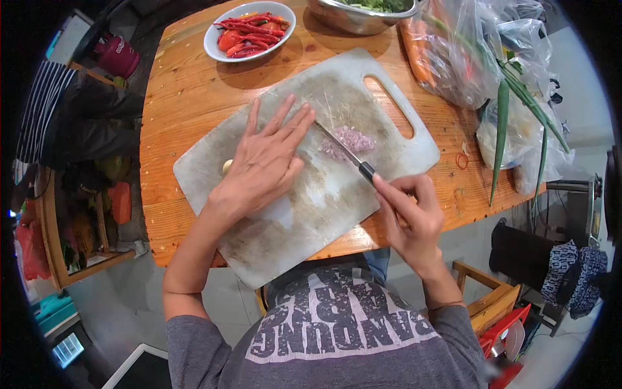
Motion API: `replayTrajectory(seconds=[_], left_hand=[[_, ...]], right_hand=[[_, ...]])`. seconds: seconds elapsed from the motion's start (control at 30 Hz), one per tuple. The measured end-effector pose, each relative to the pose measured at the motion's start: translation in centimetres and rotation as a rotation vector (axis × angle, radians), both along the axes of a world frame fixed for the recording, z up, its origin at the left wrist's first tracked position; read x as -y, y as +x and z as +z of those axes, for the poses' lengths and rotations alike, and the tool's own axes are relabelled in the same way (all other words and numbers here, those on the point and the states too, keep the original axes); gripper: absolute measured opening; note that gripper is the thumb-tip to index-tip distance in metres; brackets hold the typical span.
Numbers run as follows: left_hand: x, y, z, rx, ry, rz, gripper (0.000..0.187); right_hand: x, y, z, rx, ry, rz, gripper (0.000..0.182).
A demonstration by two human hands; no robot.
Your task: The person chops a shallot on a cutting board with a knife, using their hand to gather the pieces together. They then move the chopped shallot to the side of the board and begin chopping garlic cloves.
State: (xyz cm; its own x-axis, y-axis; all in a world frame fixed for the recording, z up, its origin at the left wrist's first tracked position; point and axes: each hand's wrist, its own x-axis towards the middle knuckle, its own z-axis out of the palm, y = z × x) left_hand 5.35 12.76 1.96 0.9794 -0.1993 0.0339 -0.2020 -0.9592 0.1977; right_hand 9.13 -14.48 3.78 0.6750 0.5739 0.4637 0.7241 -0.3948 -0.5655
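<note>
My right hand (414,217) is closed round the black handle of a knife (341,146), whose blade points up and left over the cutting board (259,259). The blade's edge lies beside a small pile of finely chopped pinkish pieces (350,142). My left hand (269,149) is spread flat, palm down, on the left part of the board, its fingertips near the knife's tip. A small pale yellowish piece (227,166) shows just left of that hand. Whatever lies under the palm is hidden.
Behind the board stand a white bowl (208,42) of red chillies and tomatoes and a metal bowl (363,24) of greens. Plastic bags (463,71) with carrots, green stalks (502,129) and a red rubber band (461,161) lie on the wooden table (172,123) at right.
</note>
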Motion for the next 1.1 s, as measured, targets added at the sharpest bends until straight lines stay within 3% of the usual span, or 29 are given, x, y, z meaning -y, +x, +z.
replayTrajectory(seconds=[0.3,0.6,1.1], left_hand=[[0.2,0.0,0.0,0.088,0.05,0.048,0.076],[-0.1,-0.4,0.2,0.052,0.027,0.027,0.075],[-0.7,-0.6,-0.1,0.056,0.042,0.045,0.076]], right_hand=[[-0.4,-0.9,-2.7,-0.005,-0.046,0.0,0.049],[-0.8,-1.4,-0.1,0.057,0.028,0.008,0.046],[-1.6,-1.7,-1.8,0.014,-0.048,0.026,0.044]])
